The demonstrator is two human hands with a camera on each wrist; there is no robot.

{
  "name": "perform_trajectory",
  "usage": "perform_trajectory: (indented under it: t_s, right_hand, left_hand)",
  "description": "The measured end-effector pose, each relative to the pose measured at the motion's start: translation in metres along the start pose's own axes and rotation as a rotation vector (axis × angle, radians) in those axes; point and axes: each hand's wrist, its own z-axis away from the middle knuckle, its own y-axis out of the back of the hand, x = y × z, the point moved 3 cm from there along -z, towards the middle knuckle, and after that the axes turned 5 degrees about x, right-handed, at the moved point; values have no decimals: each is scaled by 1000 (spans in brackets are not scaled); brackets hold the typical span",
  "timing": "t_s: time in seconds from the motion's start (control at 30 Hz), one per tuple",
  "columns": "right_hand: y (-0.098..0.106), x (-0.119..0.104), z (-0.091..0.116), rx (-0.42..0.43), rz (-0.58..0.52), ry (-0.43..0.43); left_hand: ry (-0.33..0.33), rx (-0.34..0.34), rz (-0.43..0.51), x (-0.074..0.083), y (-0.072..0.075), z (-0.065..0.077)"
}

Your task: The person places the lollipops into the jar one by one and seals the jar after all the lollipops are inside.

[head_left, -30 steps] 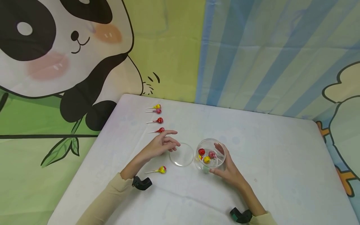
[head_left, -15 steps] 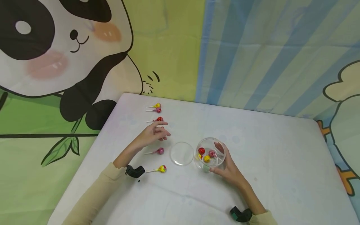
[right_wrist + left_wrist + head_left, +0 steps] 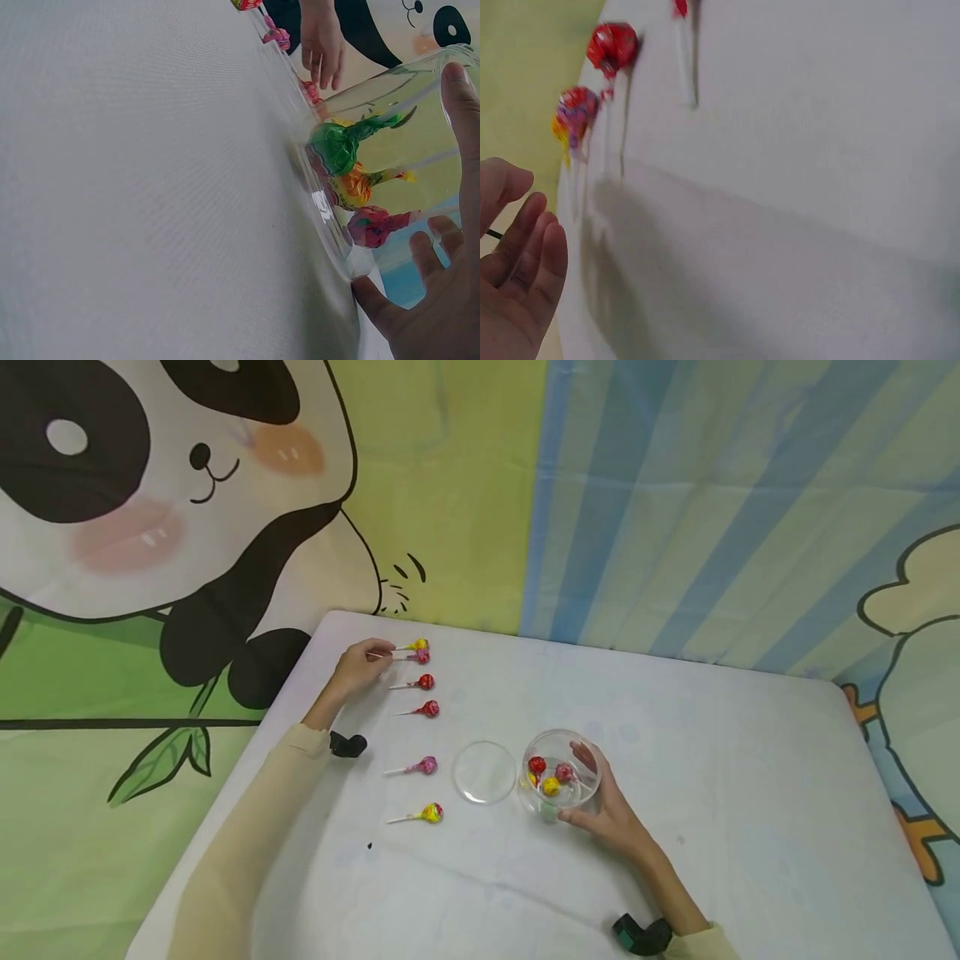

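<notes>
In the head view my left hand (image 3: 362, 667) is at the sticks of a yellow lollipop (image 3: 422, 645) and a pink lollipop (image 3: 422, 657), lying close together at the table's far left. The left wrist view shows its thumb and fingers apart, loosely bent, beside those sticks. My right hand (image 3: 611, 810) holds a clear jar (image 3: 531, 803) upright on the table, thumb and fingers round its wall. Inside are several wrapped lollipops, among them a green lollipop (image 3: 335, 148) and a pinkish-red lollipop (image 3: 371, 227). A clear round lid (image 3: 483, 774) lies left of the jar.
More lollipops form a column down the table's left side: a red lollipop (image 3: 426, 682), another red lollipop (image 3: 431, 708), a pink lollipop (image 3: 427, 765) and a yellow lollipop (image 3: 432, 812). A small black speck (image 3: 370, 846) lies nearer the front. Behind the white table (image 3: 750, 793) hangs a printed panda backdrop (image 3: 450, 527).
My left hand has moved from beside the lid, over the red lollipops, to the far pair of lollipops. The right hand and jar have stayed in place.
</notes>
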Motion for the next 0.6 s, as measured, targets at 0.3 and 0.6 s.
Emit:
perform_trajectory:
  t_s: [0.3,0.6]
  right_hand:
    - [-1,2,0,-9,17,2]
    - [-1,0,0,-4,18,-3]
  left_hand:
    - [-21,15,-123,-20,-6,-12]
    - [-33,-10,-196,-24,-15,-18]
